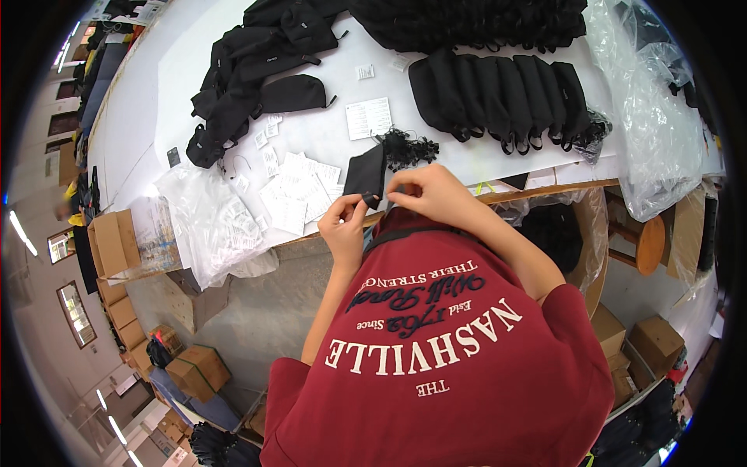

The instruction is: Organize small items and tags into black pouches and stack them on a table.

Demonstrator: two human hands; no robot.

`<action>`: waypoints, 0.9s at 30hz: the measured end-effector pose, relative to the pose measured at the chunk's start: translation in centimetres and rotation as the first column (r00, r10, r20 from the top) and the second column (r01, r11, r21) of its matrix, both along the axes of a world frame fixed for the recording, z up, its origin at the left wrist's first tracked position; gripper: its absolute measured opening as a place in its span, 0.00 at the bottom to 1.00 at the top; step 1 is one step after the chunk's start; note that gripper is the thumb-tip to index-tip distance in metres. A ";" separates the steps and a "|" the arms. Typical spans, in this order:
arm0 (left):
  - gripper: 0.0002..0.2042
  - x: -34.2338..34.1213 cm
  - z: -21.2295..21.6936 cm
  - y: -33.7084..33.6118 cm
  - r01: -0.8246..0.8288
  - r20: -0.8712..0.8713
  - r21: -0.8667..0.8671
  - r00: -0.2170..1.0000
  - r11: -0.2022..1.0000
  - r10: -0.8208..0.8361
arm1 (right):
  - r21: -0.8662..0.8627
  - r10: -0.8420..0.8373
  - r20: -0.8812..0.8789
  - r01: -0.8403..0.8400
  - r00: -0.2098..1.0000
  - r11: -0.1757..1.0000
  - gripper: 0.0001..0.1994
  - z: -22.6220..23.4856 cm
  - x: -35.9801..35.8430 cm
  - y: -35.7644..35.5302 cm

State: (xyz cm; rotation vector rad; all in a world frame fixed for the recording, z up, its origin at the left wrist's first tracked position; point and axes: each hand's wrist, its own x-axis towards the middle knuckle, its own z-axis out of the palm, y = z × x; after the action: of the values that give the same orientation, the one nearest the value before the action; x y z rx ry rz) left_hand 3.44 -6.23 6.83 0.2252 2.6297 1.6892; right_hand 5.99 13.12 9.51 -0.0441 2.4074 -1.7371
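A small flat black fabric pouch (364, 173) lies at the table's near edge, just in front of my body. My left hand (342, 224) is closed in a pinch on its near end. Right beside it, my right hand (426, 191) is also closed, thumb against bent fingers, around a small dark bit that is too small to name. A tangle of black cords (408, 148) sits just beyond the pouch. To the left, white printed sheets (299, 191) overlap in a loose pile, and another printed sheet (368, 118) lies farther back.
Black pouches are heaped (268, 58) at the far left and lined up in a row (498, 97) at the right. Clear plastic bags lie at the left (210, 222) and right (654, 117). Below the table edge stand a wooden stool (650, 245) and cardboard boxes (198, 372).
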 end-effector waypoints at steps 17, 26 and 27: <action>0.02 0.3 5.5 1.9 0.067 -0.013 0.233 0.998 0.970 -0.066 | -0.667 -0.097 0.147 0.171 0.984 0.725 0.04 0.3 1.3 1.7; 0.04 0.3 7.6 3.1 0.354 0.096 0.284 0.914 0.891 -0.394 | -0.691 -0.123 0.114 0.167 0.986 0.703 0.06 3.8 2.5 1.9; 0.04 0.2 7.7 3.3 0.390 0.087 0.266 0.901 0.881 -0.425 | -0.691 -0.124 0.113 0.168 0.986 0.703 0.06 3.7 2.6 1.7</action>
State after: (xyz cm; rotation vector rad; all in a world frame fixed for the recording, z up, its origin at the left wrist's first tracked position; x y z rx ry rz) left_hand 3.67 -2.92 14.54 0.5926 2.0771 1.7855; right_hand 8.62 14.80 13.25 0.1053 1.5942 -2.5850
